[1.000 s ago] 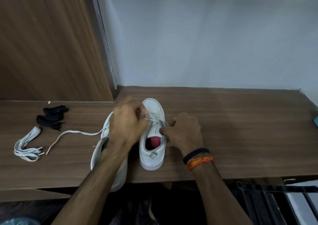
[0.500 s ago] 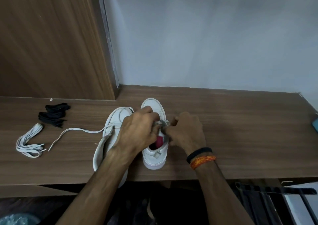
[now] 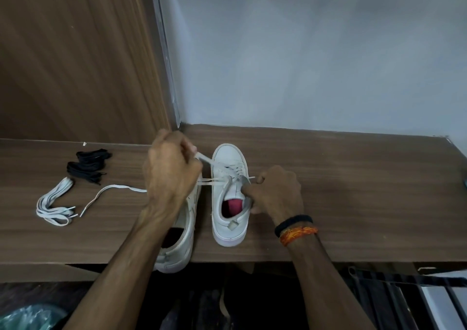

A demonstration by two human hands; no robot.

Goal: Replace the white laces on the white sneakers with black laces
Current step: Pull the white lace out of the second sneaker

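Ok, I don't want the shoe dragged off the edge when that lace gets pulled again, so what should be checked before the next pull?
1. Left hand grips the white lace coming off the right-side sneaker: ok.
2. Right hand braces that sneaker at its collar: ok.
3. Lace free of all eyelets: not ok, it is threaded near the toe.
4. Sneaker fully on the wooden shelf: ok; the other sneaker overhangs the front edge: not ok.
5. Black laces within reach, bundled at the left: ok.
6. Knots in the threaded part: cannot tell.
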